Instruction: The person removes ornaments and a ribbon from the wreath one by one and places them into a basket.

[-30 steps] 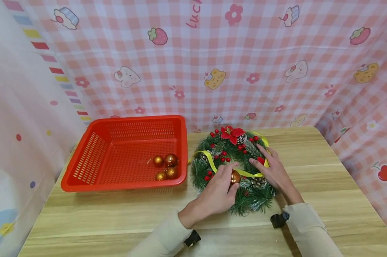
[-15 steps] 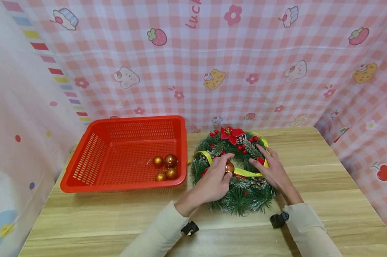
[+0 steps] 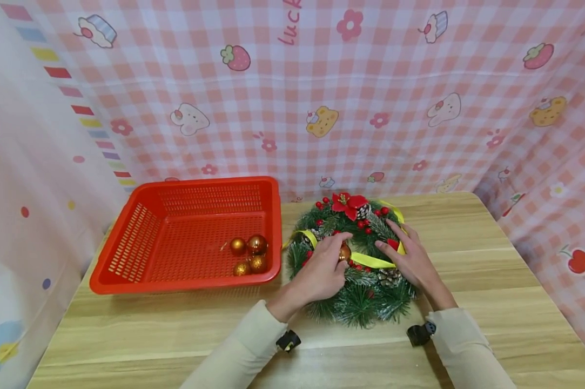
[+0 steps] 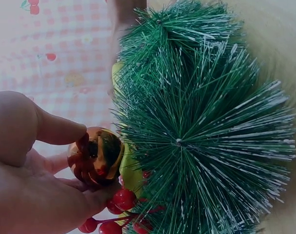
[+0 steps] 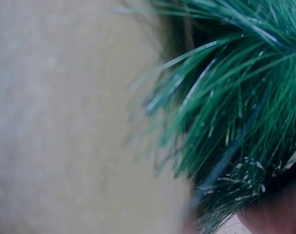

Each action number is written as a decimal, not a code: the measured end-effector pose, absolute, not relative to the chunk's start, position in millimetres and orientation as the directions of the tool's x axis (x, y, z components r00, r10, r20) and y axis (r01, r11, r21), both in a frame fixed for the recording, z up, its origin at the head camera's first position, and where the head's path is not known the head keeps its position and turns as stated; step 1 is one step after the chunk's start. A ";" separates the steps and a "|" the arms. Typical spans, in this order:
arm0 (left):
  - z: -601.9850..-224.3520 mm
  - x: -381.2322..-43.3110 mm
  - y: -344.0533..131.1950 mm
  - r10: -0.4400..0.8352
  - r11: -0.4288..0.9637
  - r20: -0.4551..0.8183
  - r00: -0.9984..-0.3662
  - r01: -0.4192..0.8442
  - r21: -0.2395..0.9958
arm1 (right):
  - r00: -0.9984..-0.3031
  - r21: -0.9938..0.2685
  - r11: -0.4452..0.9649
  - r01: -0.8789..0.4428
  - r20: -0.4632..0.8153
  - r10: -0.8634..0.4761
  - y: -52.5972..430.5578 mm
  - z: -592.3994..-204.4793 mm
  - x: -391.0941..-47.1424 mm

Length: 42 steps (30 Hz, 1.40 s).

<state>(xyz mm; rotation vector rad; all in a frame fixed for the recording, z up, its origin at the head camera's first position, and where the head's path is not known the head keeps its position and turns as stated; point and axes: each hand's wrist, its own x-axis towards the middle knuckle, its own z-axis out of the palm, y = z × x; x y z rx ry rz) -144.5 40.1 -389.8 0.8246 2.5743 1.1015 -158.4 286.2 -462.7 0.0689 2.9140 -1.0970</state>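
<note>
A green wreath (image 3: 360, 308) with frosted pine needles, red berries (image 3: 365, 228), a red poinsettia (image 3: 349, 205) and pinecones lies on the table. Between the thumb and fingers of my left hand (image 3: 318, 273) is a shiny copper Christmas ball (image 4: 97, 158), held at the wreath's inner left side beside the yellow ribbon (image 3: 375, 261). That ribbon runs across the wreath's middle and up its right side. My right hand (image 3: 416, 262) rests on the right part of the wreath, fingers extended over the needles and ribbon.
Left of the wreath stands a red plastic basket (image 3: 184, 286) with several gold and copper balls (image 3: 257, 244) in its right corner. A wooden table (image 3: 185, 337) bears everything. Behind it hangs a pink checked curtain (image 3: 273, 81).
My left hand has moved left and slightly up with the Christmas ball, from the wreath's front middle to its inner left side. The right hand stays in place.
</note>
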 end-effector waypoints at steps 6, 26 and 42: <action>-392.0 -144.6 38.5 0.555 0.568 0.045 -0.830 0.418 0.709 | -0.999 -0.660 0.750 0.050 -0.044 0.029 286.2 -462.8 -158.3; -398.3 -150.1 30.8 0.532 0.572 -0.002 -0.847 0.358 0.738 | -0.999 -0.659 0.751 0.042 -0.042 0.019 286.4 -462.9 -158.2; -391.7 -153.7 22.8 0.528 0.546 0.022 -0.849 0.359 0.756 | -0.998 -0.669 0.741 0.052 -0.052 0.023 285.9 -460.5 -157.6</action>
